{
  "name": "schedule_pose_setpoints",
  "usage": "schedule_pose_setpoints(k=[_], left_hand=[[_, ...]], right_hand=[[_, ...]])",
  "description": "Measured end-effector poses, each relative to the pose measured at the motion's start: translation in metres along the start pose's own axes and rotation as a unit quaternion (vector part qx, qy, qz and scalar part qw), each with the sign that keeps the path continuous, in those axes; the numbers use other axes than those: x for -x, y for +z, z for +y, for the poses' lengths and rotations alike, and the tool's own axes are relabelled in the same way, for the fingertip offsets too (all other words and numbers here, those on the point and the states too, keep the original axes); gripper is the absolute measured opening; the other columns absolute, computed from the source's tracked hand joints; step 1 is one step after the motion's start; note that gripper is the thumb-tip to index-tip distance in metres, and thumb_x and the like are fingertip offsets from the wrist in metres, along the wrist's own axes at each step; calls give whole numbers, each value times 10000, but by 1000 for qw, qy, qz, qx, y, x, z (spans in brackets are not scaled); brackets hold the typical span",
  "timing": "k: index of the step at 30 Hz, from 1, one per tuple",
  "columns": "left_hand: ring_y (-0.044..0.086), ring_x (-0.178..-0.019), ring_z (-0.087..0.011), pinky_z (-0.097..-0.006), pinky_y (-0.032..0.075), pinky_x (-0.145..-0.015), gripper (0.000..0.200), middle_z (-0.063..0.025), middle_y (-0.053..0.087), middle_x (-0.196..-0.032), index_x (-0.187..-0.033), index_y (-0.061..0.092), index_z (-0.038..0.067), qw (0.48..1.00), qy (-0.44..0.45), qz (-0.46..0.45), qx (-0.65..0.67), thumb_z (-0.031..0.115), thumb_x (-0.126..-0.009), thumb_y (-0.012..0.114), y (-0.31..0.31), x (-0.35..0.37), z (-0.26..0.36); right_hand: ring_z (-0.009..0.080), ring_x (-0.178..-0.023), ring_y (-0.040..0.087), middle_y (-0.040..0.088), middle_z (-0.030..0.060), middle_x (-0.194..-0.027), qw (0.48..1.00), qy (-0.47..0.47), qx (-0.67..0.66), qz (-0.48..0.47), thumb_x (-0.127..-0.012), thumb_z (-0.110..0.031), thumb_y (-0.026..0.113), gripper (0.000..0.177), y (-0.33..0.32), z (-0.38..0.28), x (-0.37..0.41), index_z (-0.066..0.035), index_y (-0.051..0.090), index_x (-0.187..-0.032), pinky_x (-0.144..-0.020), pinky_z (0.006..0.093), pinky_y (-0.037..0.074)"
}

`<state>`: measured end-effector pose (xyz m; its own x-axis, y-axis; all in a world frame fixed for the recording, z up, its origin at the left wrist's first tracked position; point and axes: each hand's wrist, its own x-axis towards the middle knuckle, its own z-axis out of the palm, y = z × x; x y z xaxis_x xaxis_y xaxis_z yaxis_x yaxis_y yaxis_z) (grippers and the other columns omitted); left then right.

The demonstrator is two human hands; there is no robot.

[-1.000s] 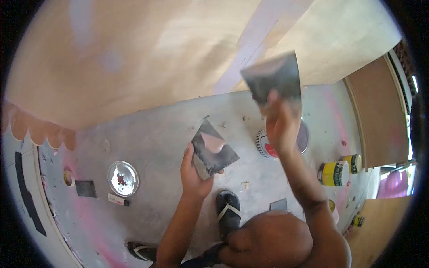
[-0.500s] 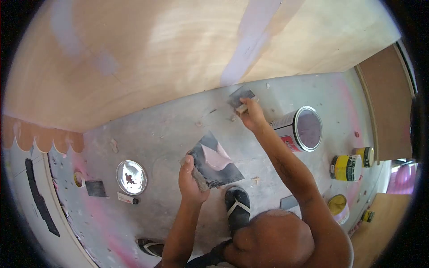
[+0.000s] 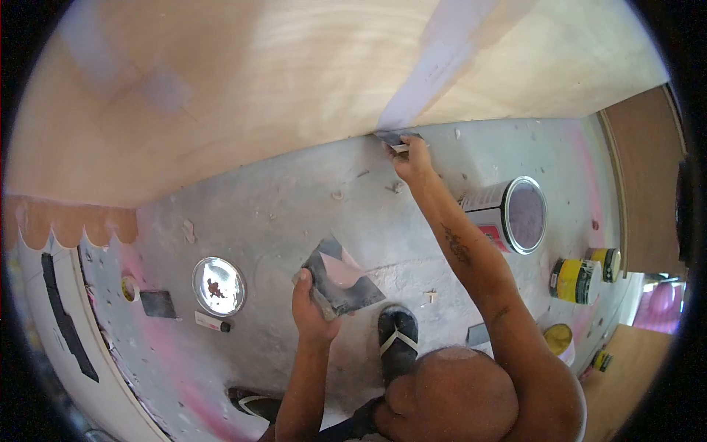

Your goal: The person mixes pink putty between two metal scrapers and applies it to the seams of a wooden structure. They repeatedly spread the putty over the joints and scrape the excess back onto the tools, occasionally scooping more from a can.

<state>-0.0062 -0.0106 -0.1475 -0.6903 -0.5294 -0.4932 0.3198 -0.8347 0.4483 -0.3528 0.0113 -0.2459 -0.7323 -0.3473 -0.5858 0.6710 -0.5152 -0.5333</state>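
My left hand [image 3: 315, 309] is closed round the handle edge of a wide dark putty spreader [image 3: 362, 295], held over the floor. A pink mound of putty [image 3: 340, 271] lies on its blade. My right hand [image 3: 414, 160] grips a second dark putty spreader [image 3: 398, 138], its blade at the bottom edge of the plywood panel [image 3: 250, 88]. That blade meets the lower end of a pale purple putty strip [image 3: 434, 62] running up the panel. Whether the right blade carries putty cannot be made out.
A large open can [image 3: 487, 218] lies on its side right of my right forearm. Several yellow-and-black tins [image 3: 571, 281] stand farther right. On the left are a shiny metal lid [image 3: 232, 283], a small tube [image 3: 211, 322] and a dark flat plate [image 3: 158, 303]. My sandalled foot [image 3: 398, 342] is below.
My right hand has moved up with its spreader, from above the floor to the panel's bottom edge. The left spreader has turned a little, still bearing the pink putty.
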Motion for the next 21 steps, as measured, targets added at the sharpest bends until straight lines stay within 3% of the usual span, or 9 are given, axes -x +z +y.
schedule_pose_setpoints(k=[5,12,14,17,21], left_hand=[[658,-742,-220,-364,524,-465,414,-93,646,-931,-1136,547,50,1000,-8,5,3,415,-964,457,-4,4,0],[659,-729,-219,-363,528,-477,413,-80,648,-924,-1128,551,55,1000,-4,-1,12,424,-965,460,-15,4,-6],[658,-789,-234,-369,543,-529,403,-79,649,-983,-1160,557,78,999,-33,-35,21,417,-963,464,-20,5,-6],[660,-781,-236,-367,540,-522,404,-84,649,-977,-1149,558,73,999,-31,-36,7,419,-961,467,-17,7,-7],[662,-757,-229,-356,528,-489,402,-81,649,-955,-1131,558,72,999,-30,-33,-1,425,-959,470,-10,10,-9]], right_hand=[[342,-1051,504,467,185,-1183,999,-14,14,49,-905,-3,434,253,12,-6,4,16,425,-1157,-889,476,533],[347,-1052,532,485,200,-1175,992,-99,77,-2,-902,12,430,258,49,-47,54,35,420,-1159,-884,472,538],[343,-1055,533,484,204,-1175,988,-121,99,-15,-902,15,429,251,62,-62,69,40,420,-1151,-880,468,541],[336,-1036,536,486,197,-1156,985,-133,110,0,-904,17,432,226,83,-88,88,40,427,-1129,-897,474,536],[333,-1014,520,473,211,-1117,973,-168,152,-50,-894,26,420,204,111,-114,126,76,426,-1092,-927,479,527]])
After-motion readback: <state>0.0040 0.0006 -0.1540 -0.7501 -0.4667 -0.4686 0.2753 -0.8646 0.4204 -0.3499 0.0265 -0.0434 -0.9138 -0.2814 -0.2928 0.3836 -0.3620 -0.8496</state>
